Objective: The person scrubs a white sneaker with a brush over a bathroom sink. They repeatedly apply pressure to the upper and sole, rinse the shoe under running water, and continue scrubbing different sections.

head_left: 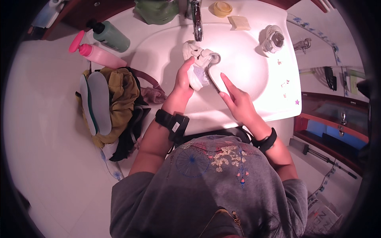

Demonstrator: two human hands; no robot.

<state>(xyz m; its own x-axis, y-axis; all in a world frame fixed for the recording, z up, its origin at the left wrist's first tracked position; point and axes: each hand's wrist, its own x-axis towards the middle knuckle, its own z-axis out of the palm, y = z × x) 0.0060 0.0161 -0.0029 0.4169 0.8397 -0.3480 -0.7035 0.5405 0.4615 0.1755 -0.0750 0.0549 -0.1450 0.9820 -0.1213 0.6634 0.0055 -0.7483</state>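
My left hand (184, 78) holds a small white shoe (200, 64) with lilac side panels over the basin of a white washbasin (202, 116), just below the chrome tap (197, 20). The thumb lies along the shoe's side. In my right hand (236, 99) is a pale, long, flat object (216, 78), perhaps a brush; its far end is against the shoe's opening, and its underside is hidden. A second white shoe (273, 41) rests on the basin's right rim.
Left of the basin stand a green pump bottle (111, 36) and a pink pump bottle (102, 56). Two grey insoles (99, 102) lie on piled clothes (120, 98). A soap bar (239, 23), a yellow round container (222, 9) and a green object (156, 11) sit along the back rim.
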